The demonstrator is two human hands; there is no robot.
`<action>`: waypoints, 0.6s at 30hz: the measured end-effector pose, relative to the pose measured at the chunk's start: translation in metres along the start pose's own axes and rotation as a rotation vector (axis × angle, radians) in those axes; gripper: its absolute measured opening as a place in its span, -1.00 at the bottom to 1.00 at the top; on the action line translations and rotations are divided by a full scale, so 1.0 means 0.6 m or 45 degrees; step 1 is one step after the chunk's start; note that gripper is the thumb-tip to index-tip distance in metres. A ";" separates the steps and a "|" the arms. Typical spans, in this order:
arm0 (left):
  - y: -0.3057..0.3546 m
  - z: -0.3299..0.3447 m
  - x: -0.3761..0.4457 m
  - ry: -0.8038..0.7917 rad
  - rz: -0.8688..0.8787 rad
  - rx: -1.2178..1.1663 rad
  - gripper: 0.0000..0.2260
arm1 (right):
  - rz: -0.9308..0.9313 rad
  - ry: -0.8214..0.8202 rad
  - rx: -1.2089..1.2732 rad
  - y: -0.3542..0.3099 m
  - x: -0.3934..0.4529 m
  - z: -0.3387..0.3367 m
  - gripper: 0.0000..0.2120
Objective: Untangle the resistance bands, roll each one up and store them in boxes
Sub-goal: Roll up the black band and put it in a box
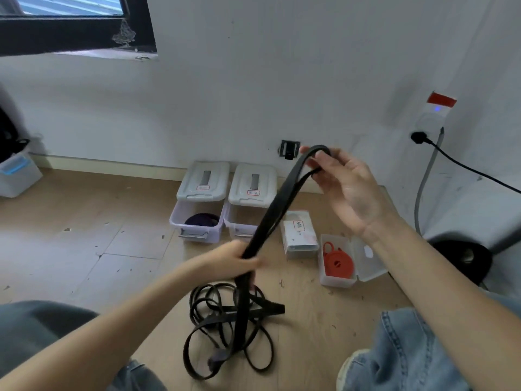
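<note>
A black resistance band (277, 203) stretches taut between my hands. My right hand (342, 183) pinches its looped top end, raised near the wall. My left hand (238, 259) grips the doubled band lower down. Below it, the band runs into a tangle of black bands (225, 325) on the wood floor between my knees. A rolled red band (337, 262) lies in a small open clear box (335, 279). A rolled purple band (201, 220) sits in the left open box (194, 228), and a second open box (239, 228) stands beside it.
A closed small white box (298, 234) lies between the bins and the red band's box. A black cable (465, 167) runs from a wall socket at the right. A dark round object (465, 256) sits at the right. Another clear bin (17, 173) stands far left.
</note>
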State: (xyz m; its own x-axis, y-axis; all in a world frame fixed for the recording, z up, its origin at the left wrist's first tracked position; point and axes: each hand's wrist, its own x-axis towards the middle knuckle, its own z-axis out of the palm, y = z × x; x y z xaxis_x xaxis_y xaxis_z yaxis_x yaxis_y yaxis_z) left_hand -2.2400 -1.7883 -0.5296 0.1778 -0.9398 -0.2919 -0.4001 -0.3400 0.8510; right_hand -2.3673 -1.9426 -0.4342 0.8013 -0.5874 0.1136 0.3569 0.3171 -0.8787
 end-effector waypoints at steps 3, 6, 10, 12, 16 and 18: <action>0.056 -0.060 0.001 0.336 0.181 -0.585 -0.73 | 0.150 0.013 0.020 0.003 0.005 -0.011 -0.83; 0.100 -0.112 -0.003 0.366 0.501 -0.915 -0.72 | 0.182 -0.047 0.084 0.002 0.004 -0.012 -0.73; 0.054 -0.064 0.002 0.114 0.055 0.037 -0.83 | 0.111 0.136 0.194 0.002 0.008 -0.020 -0.63; 0.030 -0.043 0.002 -0.181 -0.010 0.442 -0.94 | 0.111 0.064 0.120 0.002 0.004 -0.019 -0.73; 0.035 -0.059 -0.006 0.033 0.021 0.432 -0.70 | 0.126 -0.271 -0.660 0.018 -0.021 0.000 -0.77; 0.055 -0.073 -0.017 0.266 0.089 -0.093 -0.78 | 0.092 -0.457 -1.221 0.030 -0.028 0.018 -0.79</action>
State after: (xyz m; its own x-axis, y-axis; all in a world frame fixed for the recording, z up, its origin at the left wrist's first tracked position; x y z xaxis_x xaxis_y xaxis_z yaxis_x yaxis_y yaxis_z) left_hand -2.2156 -1.7881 -0.4794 0.3371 -0.9309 -0.1406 -0.3535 -0.2635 0.8975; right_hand -2.3692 -1.9190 -0.4470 0.9583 -0.2832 0.0389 -0.1059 -0.4782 -0.8718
